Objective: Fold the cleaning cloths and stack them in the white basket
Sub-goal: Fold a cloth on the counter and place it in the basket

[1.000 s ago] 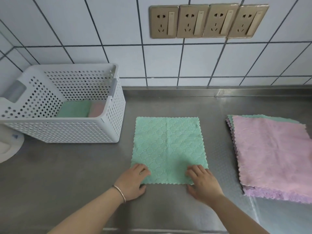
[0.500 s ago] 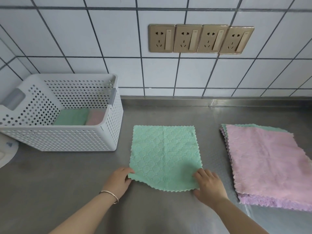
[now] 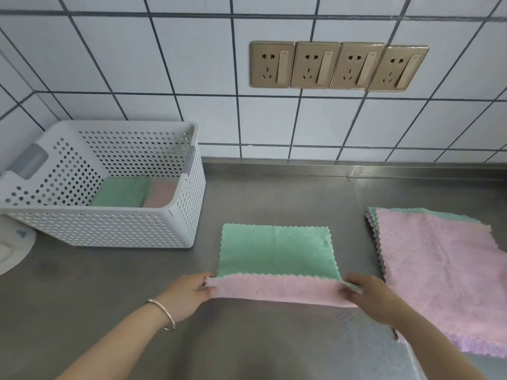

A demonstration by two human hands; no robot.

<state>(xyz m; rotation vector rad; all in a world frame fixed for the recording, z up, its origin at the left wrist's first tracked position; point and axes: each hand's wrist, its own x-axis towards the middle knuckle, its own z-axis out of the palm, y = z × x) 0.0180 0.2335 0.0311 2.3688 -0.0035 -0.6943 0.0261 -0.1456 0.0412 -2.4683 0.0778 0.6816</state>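
Near edge is up off the counter (image 3: 274, 338) now, pink underside showing; both hands, left (image 3: 186, 293) and right (image 3: 370, 296), pinch the cloth's (image 3: 277, 250) near corners, fold runs left-right, going far.

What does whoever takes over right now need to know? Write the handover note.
Left hand and right hand each pinch a near corner of the green cloth, turning its near edge up so the pink underside shows.
White basket, at the left, holds one folded green cloth and one folded pink one side by side.
Pile of unfolded cloths lies at the right, pink on top.
Done: two cloths in the basket.
Left: finish this fold, put it in the basket, then the pile.
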